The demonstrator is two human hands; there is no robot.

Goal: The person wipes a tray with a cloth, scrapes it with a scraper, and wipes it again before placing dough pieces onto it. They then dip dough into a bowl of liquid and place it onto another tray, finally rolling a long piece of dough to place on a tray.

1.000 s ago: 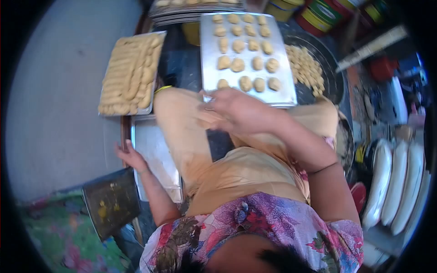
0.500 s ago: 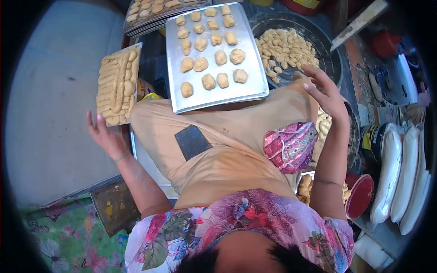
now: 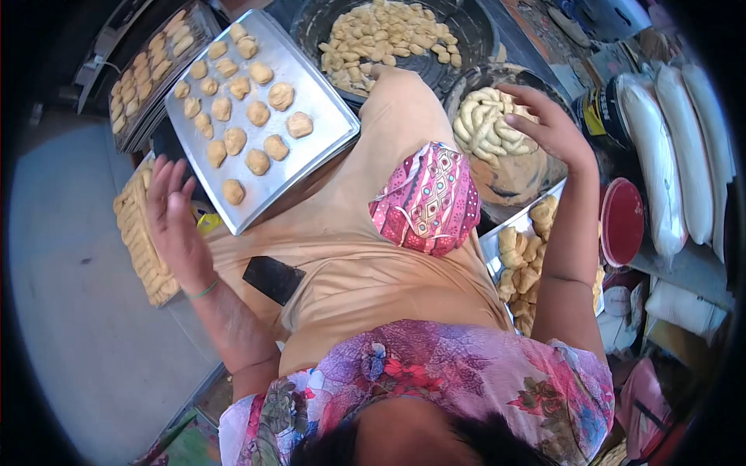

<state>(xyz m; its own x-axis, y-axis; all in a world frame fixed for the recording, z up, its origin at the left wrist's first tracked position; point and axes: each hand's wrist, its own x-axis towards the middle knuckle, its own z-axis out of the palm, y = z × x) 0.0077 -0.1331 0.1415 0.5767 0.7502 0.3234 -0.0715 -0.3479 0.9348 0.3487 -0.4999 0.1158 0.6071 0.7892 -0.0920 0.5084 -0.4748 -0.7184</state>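
Note:
My left hand (image 3: 177, 225) is raised with its fingers apart, holding nothing, near the lower left edge of a metal tray (image 3: 311, 144). Rows of dough balls (image 3: 258, 113) sit on that tray. Beyond my left hand lies a slab of braided dough (image 3: 140, 233). My right hand (image 3: 548, 124), empty with thumb and fingers spread, is over the right side of a round basin (image 3: 505, 190) that holds a pile of pale dough strips (image 3: 486, 128). A patterned pink cloth (image 3: 430, 199) and a dark flat piece (image 3: 273, 280) rest on my lap.
A large black basin (image 3: 474, 31) with small dough pieces stands at the top. Stacked trays (image 3: 155, 66) of dough are at the upper left. Shaped dough (image 3: 522, 260) fills a tray beside my right forearm. A red container (image 3: 622, 221) and long white bags (image 3: 657, 163) are at right.
The view has turned to the right, so the trays appear further left and the dough strips show more fully. Both hands remain raised and empty; my left hand's fingers now point more upward.

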